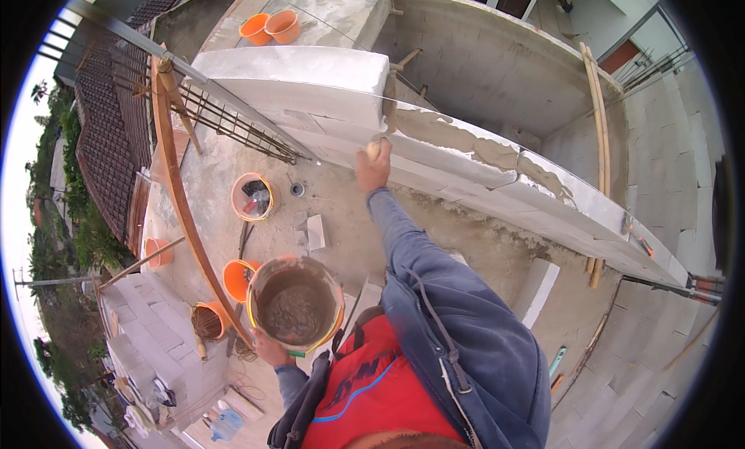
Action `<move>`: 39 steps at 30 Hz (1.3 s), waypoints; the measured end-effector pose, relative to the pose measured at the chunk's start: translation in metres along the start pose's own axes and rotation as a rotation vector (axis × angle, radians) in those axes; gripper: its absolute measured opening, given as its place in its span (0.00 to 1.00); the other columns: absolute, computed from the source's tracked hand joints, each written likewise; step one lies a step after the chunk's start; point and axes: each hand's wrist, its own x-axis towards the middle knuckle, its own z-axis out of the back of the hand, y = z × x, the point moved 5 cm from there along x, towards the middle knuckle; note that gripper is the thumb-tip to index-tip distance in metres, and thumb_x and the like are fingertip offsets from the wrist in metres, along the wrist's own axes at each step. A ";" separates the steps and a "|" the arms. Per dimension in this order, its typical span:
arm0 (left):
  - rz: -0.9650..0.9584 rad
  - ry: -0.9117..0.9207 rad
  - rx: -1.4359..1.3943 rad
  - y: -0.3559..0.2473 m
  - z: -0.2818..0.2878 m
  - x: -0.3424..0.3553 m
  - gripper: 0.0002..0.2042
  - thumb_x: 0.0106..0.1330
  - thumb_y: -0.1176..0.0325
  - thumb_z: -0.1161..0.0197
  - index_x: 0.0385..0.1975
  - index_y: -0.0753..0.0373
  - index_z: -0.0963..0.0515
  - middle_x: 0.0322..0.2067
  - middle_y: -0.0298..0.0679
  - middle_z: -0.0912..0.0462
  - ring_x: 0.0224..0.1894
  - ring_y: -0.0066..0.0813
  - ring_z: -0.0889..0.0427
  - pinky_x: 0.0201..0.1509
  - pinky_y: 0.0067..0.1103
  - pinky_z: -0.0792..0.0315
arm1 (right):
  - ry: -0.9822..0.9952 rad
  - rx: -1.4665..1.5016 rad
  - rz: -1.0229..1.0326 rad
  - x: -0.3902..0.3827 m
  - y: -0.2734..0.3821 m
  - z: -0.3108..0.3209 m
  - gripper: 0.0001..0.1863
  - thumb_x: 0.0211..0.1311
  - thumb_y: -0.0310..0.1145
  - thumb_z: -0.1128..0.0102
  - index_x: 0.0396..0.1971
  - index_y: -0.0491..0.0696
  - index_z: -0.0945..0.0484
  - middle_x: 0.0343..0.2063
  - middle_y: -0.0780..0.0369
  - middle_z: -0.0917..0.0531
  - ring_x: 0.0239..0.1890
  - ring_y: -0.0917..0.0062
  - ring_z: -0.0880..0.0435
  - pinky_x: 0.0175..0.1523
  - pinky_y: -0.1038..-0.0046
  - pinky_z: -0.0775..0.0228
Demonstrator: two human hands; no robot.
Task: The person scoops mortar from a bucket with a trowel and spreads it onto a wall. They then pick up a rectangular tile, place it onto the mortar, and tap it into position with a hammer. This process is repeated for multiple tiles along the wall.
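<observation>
My right hand (374,168) is closed around the pale, rounded handle of a trowel (374,149) at the near face of the white block wall (458,173). Its blade is hard to make out against the grey mortar on the end of the raised block (310,69). Wet mortar (446,132) lies in an uneven strip along the wall top to the right. My left hand (272,350) grips the lower left side of an orange bucket (339,298) holding grey mortar, close to my body. Part of that hand's fingers is hidden by the bucket.
A taut line runs along the wall. Orange buckets stand on the floor, one holding tools (253,197), and two small ones (269,28) sit on the far slab. A curved wooden plank (180,177) and steel rebar (225,123) rise at left. A loose white block (537,292) lies at right.
</observation>
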 end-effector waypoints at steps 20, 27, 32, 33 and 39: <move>0.127 0.337 0.008 0.059 -0.121 -0.003 0.29 0.86 0.47 0.53 0.60 0.70 0.19 0.46 0.48 0.11 0.45 0.36 0.15 0.48 0.33 0.21 | 0.223 0.136 -0.265 -0.070 -0.014 0.002 0.35 0.63 0.37 0.27 0.65 0.44 0.35 0.51 0.48 0.18 0.54 0.60 0.19 0.61 0.61 0.28; 0.360 0.538 -0.127 0.172 -0.279 -0.014 0.30 0.73 0.39 0.34 0.32 0.68 0.12 0.30 0.39 0.14 0.35 0.27 0.21 0.43 0.30 0.26 | 0.942 -0.311 -0.420 -0.162 -0.079 0.202 0.29 0.63 0.33 0.28 0.62 0.41 0.25 0.40 0.55 0.12 0.42 0.71 0.12 0.50 0.67 0.20; 0.585 0.562 -0.248 0.239 -0.379 -0.032 0.29 0.69 0.39 0.29 0.37 0.67 0.15 0.26 0.32 0.21 0.30 0.23 0.28 0.35 0.27 0.31 | 1.233 -0.725 -0.852 -0.183 -0.141 0.209 0.28 0.70 0.34 0.35 0.68 0.44 0.26 0.36 0.58 0.12 0.29 0.81 0.14 0.34 0.76 0.19; 0.590 0.536 -0.247 0.260 -0.399 -0.034 0.29 0.68 0.38 0.29 0.38 0.67 0.14 0.27 0.33 0.20 0.30 0.23 0.27 0.35 0.27 0.31 | 1.221 -0.727 -0.850 -0.185 -0.168 0.210 0.28 0.71 0.35 0.36 0.69 0.45 0.27 0.37 0.57 0.12 0.29 0.81 0.14 0.35 0.75 0.19; 0.587 0.526 -0.402 0.364 -0.495 -0.037 0.33 0.67 0.36 0.30 0.47 0.67 0.18 0.31 0.42 0.12 0.29 0.28 0.13 0.29 0.26 0.22 | 0.874 -0.568 -0.873 -0.206 -0.242 0.313 0.15 0.74 0.36 0.37 0.54 0.44 0.19 0.40 0.58 0.11 0.37 0.76 0.11 0.45 0.74 0.18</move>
